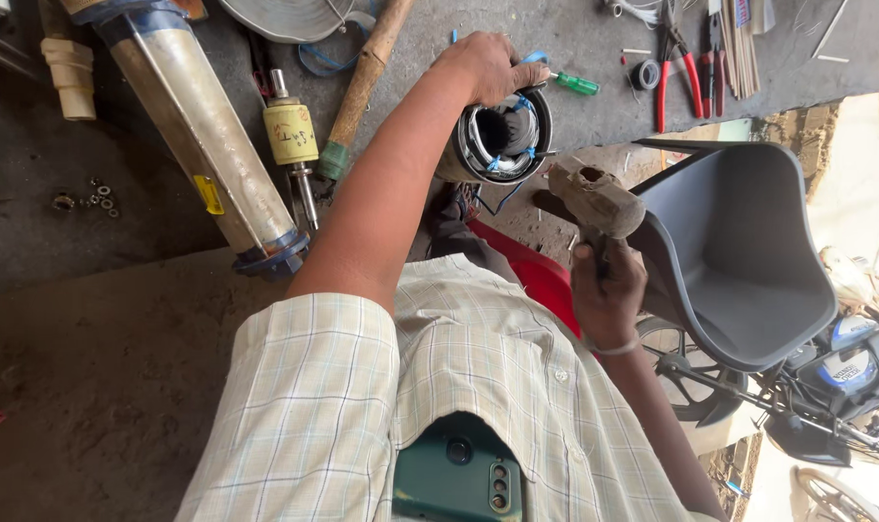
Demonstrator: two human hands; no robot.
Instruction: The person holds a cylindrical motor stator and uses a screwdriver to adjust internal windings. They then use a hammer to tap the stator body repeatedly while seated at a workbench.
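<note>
Head view looks down at two hands. Left hand (486, 66) has its grip closed on the rim of a round metal motor shell (502, 135) full of wires, at the edge of the gray surface (575, 106). Right hand (606, 290) grips a hammer (594, 201) just beside the shell. A green screwdriver (575, 84) lies near.

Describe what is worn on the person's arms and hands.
Both arms are bare below short sleeves of a pale checked shirt with fine blue and tan lines. The right hand has a thin light band at its wrist. The left hand wears nothing; no gloves.
</note>
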